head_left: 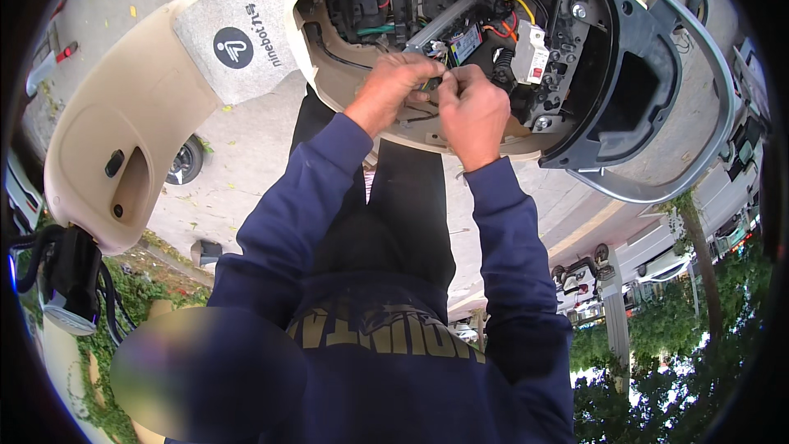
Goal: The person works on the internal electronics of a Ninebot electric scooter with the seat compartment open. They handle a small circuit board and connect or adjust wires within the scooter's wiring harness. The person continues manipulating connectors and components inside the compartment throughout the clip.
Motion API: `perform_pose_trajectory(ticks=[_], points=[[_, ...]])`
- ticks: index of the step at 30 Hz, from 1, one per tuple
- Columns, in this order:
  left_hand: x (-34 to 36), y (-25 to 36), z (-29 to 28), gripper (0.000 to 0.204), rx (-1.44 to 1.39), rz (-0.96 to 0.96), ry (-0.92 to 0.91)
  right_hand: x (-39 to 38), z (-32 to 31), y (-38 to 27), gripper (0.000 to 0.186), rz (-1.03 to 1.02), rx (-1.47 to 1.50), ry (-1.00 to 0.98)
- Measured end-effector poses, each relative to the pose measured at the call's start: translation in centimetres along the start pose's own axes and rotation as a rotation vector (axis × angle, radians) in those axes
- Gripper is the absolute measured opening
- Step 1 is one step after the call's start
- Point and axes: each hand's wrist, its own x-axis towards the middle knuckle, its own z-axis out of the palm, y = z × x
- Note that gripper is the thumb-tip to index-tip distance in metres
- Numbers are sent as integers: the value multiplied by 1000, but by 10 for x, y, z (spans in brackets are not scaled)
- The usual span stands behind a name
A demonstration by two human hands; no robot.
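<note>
Both hands meet over the open body of a cream electric scooter (329, 94), its inside bared. My left hand (396, 86) is closed in a pinch on thin wires (442, 54) that come up from the compartment. Close against it, my right hand (475, 109) pinches at the same spot, thumb and forefinger together; what lies between its fingertips is too small to make out. Just beyond the fingers sits a controller box (467, 45) with a coloured label, beside a grey metal bar (440, 26).
A white circuit breaker (531, 56) with a red switch stands right of my hands, near orange and yellow cables (523, 8). A dark rear rack (633, 82) with a grey grab rail (723, 107) juts out rightward. Leftward extends the cream front panel (107, 115).
</note>
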Motion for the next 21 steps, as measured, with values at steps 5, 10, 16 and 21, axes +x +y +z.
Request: perform_pose_trajectory(ticks=[5,10,16,21], points=[[0,1,-1,17,40,-2,10,18,-10,17,7,1125,1307,-431],[-3,3,3,17,13,8,18,8,-23,7,16,169,130,-123],[-5,7,5,12,-17,5,45,10,-19,14,20,-618,-473,-28],[-5,5,6,12,-3,2,66,13,-18,16,20,-547,-482,-168]])
